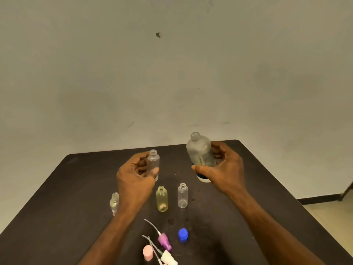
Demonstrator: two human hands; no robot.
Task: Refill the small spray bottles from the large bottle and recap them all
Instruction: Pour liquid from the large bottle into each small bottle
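the large bottle, uncapped, is gripped by the right hand above the desk. the left hand holds a small clear bottle upright beside it. nearer stand a yellow bottle, a clear bottle and another bottle half hidden by the left forearm. a blue cap, purple sprayer, white sprayer and pink cap lie at the near edge. a plain wall stands behind.

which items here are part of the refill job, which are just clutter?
In the job: large bottle in right hand; small clear bottle in left hand; yellow bottle; two more clear bottles; blue cap; spray heads; pink cap.
Lying about: nothing, just the table.
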